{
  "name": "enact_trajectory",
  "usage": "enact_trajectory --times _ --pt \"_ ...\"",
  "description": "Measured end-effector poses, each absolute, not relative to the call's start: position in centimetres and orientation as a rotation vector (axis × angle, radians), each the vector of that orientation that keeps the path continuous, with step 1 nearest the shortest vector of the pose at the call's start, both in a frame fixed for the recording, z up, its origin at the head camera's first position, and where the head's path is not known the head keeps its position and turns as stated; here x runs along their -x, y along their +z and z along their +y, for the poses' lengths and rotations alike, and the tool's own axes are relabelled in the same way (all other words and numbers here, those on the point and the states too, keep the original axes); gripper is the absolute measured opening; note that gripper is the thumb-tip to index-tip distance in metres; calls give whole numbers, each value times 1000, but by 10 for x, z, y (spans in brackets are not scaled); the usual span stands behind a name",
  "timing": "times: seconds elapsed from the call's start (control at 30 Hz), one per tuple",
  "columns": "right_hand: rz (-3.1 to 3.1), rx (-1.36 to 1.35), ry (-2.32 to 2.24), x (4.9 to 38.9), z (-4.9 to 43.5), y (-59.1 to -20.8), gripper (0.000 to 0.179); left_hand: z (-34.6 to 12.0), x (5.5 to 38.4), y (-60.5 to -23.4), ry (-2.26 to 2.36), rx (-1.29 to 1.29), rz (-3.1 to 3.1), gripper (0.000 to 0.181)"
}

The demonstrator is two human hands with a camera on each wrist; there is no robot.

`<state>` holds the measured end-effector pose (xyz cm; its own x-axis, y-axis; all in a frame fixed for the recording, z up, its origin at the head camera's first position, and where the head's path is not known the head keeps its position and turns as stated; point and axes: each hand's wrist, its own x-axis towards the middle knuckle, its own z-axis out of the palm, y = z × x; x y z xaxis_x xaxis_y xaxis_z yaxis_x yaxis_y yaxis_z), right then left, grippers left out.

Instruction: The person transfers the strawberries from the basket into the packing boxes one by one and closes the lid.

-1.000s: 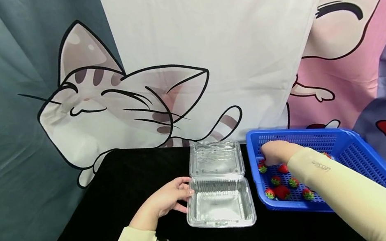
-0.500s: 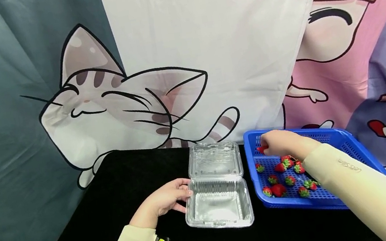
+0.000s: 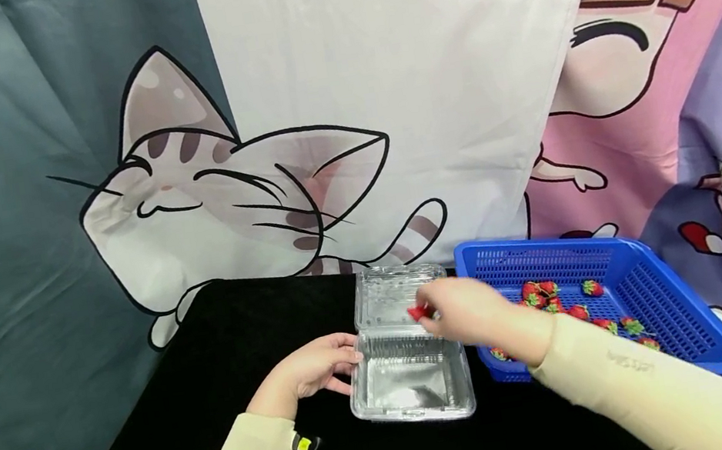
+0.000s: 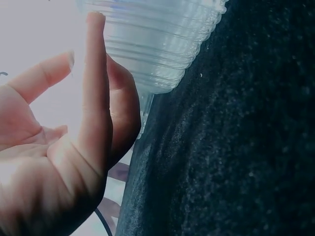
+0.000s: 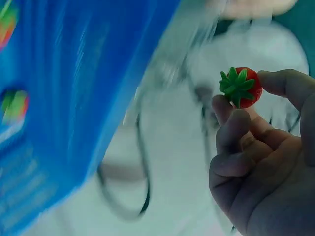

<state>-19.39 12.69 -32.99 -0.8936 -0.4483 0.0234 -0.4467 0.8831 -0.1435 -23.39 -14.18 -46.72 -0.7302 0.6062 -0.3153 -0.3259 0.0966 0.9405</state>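
Observation:
A clear plastic clamshell box [image 3: 414, 413] with its lid laid back stands on the black cloth; no strawberry shows inside. At the box's left side my left hand [image 3: 315, 368] holds the rim near the hinge, and its fingers [image 4: 96, 73] lie along the ribbed wall. My right hand [image 3: 465, 310] pinches a red strawberry [image 5: 253, 91] between thumb and fingertips, green leaves toward the camera. In the head view this hand is blurred and overlaps the box's lid and right edge. Right of the box, a blue basket [image 3: 545, 239] contains several strawberries [image 3: 592, 288].
Black cloth [image 3: 262, 310] covers the table. A printed curtain with a cartoon cat [image 3: 193, 227] hangs right behind it. My right forearm [image 3: 605, 359] crosses over the basket's front edge and hides part of it.
My right hand has lifted a strawberry from the basket's far left part and moved it left over the box's lid. My left hand stays at the box's left rim.

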Motion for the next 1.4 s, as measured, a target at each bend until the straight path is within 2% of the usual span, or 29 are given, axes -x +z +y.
enact_trajectory --times 0.1,0.3,0.57,0.8,0.97,1.17,1.4 --pt "2965 785 -169 184 102 -350 16 -143 235 -468 1730 -263 1684 41" --pt "2951 834 -40 179 73 -384 33 -145 235 -466 1727 -256 1681 43" --pt "2924 775 6 185 52 -402 27 -146 234 -464 1714 -298 1668 43" --pt "2818 599 -168 202 53 -399 32 -142 236 -459 1697 -289 1695 44" --pt "2691 462 -341 206 56 -398 29 -141 237 -458 1691 -287 1697 44" --pt "2656 444 -386 205 56 -396 28 -142 236 -459 1690 -285 1701 42" --pt "2636 457 -406 205 58 -375 22 -143 235 -461 1689 -265 1712 42"
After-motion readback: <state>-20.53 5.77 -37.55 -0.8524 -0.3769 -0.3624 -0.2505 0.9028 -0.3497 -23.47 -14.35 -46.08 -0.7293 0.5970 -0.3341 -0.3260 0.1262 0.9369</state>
